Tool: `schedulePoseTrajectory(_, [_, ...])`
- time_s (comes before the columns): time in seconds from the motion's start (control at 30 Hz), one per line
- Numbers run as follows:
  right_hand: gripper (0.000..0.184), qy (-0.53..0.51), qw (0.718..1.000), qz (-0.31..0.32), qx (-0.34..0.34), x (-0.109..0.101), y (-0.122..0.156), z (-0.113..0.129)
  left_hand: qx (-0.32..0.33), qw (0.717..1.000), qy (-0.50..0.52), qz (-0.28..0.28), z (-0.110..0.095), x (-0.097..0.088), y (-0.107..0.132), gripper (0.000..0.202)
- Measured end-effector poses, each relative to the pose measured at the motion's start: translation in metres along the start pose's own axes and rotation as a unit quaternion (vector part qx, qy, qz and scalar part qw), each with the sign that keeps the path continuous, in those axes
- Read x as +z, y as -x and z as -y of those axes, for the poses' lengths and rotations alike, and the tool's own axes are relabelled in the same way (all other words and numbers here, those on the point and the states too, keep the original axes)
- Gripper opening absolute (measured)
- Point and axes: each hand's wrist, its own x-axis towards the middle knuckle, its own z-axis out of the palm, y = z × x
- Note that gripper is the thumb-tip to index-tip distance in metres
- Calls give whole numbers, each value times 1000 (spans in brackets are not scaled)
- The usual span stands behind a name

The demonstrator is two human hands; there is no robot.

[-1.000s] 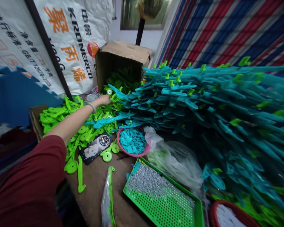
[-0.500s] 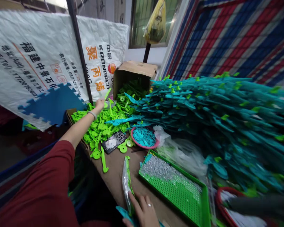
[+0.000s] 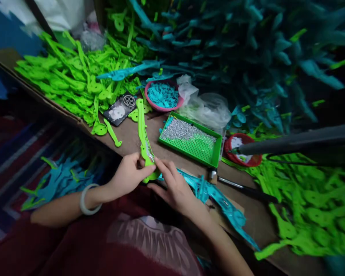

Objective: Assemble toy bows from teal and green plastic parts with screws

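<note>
Both hands meet over the front edge of the table on one long green plastic part [image 3: 142, 128], which stands tilted upward with a silvery piece along its right side. My left hand [image 3: 129, 174] is closed round its lower end, thumb on top. My right hand [image 3: 174, 184] holds the same end from the right, its fingertips pressed against it. Beside the right hand lies a long blue plastic part [image 3: 227, 207] on the table. Just beyond is a green perforated tray [image 3: 189, 151] with small metal pieces in it.
Green parts [image 3: 66, 80] heap up at the left, more green parts [image 3: 313, 203] at the right. A phone [image 3: 119, 111], a pink bowl [image 3: 149, 103] of small blue pieces, a red basket [image 3: 254, 159] and a hammer [image 3: 238, 184] surround the tray. Blue parts [image 3: 218, 46] pile up behind.
My left hand has come back from the green heap to my right hand. A green part now lies against the silvery-sided piece, and both hands hold them. The view has tilted down.
</note>
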Motion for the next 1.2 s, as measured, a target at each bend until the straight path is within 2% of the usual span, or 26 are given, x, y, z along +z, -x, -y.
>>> schedulePoseTrajectory(0.07, [71, -9, 1000, 24, 15, -7, -2, -9, 2, 999, 30, -12, 5, 6, -9, 21])
schedulePoseTrajectory(0.17, [57, 8, 999, 24, 29, -18, -7, -22, 7, 997, 66, 48, 6, 4, -25, 18])
schedulePoseTrajectory(0.23, [55, 24, 999, 28, 27, -22, -10, -28, 11, 994, 75, 79, 9, 1, -31, 17])
schedulePoseTrajectory(0.33, [55, 30, 999, 39, 20, -21, -13, -33, 6, 994, 72, 83, 16, -3, -36, 18])
schedulePoseTrajectory(0.37, [54, 23, 998, 43, 27, -20, -14, -34, 20, 995, 55, 81, 19, -5, -38, 18])
schedulePoseTrajectory(0.43, [50, 2, 997, 52, 57, -16, -13, -37, 92, 994, -17, 58, 26, -12, -39, 16])
schedulePoseTrajectory(0.5, [45, -16, 994, 62, 94, -12, -12, -40, 181, 976, -122, 7, 34, -21, -39, 16])
schedulePoseTrajectory(0.57, [42, -26, 990, 74, 121, -7, -10, -42, 234, 948, -213, -23, 44, -31, -37, 19])
schedulePoseTrajectory(0.63, [41, -35, 987, 81, 133, -3, -8, -45, 248, 931, -268, 4, 55, -38, -35, 24])
schedulePoseTrajectory(0.73, [43, -47, 986, 82, 135, 2, -8, -48, 262, 908, -317, 81, 68, -41, -36, 31])
schedulePoseTrajectory(0.87, [44, -49, 985, 104, 130, 1, -10, -49, 317, 864, -367, 133, 73, -39, -45, 27])
schedulePoseTrajectory(1.03, [46, -17, 982, 139, 127, -2, -9, -49, 396, 807, -423, 111, 73, -37, -55, 24])
schedulePoseTrajectory(1.13, [46, 8, 981, 148, 127, -1, -9, -47, 426, 794, -425, 91, 75, -38, -57, 23])
schedulePoseTrajectory(1.2, [44, 26, 979, 155, 130, 0, -8, -46, 453, 788, -404, 105, 77, -37, -56, 22])
